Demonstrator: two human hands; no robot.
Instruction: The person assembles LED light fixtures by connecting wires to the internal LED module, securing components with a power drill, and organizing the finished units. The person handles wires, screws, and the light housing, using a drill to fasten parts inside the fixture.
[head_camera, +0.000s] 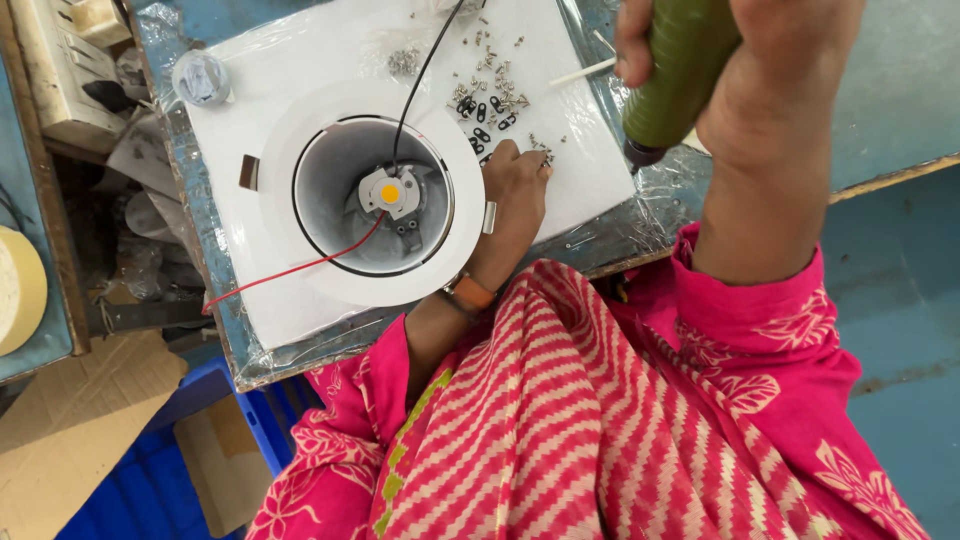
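Note:
A white round downlight housing lies on a white sheet, open side up. A yellow LED chip sits in its grey cup, with a red wire and a black wire leading out of it. My left hand rests beside the housing's right rim, its fingertips curled down among scattered small screws and black clips. Whether it pinches one is hidden. My right hand is raised above the bench edge and grips a green electric screwdriver, tip pointing down.
A small roll of clear tape lies at the sheet's top left and a thin white stick to the right of the screws. A white switch box, a pale tape roll, cardboard and a blue crate crowd the left.

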